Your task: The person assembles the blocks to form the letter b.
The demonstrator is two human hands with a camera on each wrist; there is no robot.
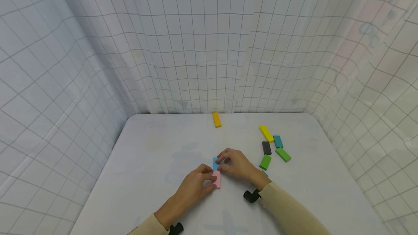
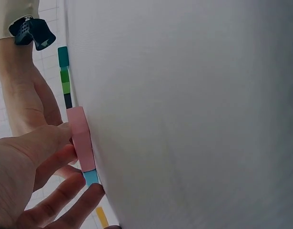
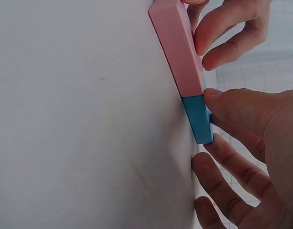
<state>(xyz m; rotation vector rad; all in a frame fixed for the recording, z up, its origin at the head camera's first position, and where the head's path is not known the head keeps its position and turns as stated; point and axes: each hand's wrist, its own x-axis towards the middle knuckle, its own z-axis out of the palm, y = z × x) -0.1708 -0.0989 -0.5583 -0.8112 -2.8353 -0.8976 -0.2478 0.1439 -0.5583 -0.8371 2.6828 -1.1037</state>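
On the white table, a pink block (image 1: pixel 217 181) and a light blue block (image 1: pixel 215 164) lie end to end, touching, in a line that runs away from me. My left hand (image 1: pixel 196 182) holds the pink block, thumb at its near end and fingers along its left side. With thumb and fingers, my right hand (image 1: pixel 237 164) pinches the blue block at the far end of the pair. Seen from the right wrist, the blue block (image 3: pixel 197 119) meets the end face of the pink block (image 3: pixel 177 50). Fingers cover part of both blocks in the head view.
Right of the hands lie a yellow block (image 1: pixel 266 134), a teal block (image 1: pixel 278 141), a black block (image 1: pixel 266 148) and two green blocks (image 1: pixel 283 154). Another teal block (image 1: pixel 265 173) is partly hidden by my right wrist. An orange block (image 1: pixel 217 120) lies near the back edge, before gridded curtains (image 1: pixel 202 53).
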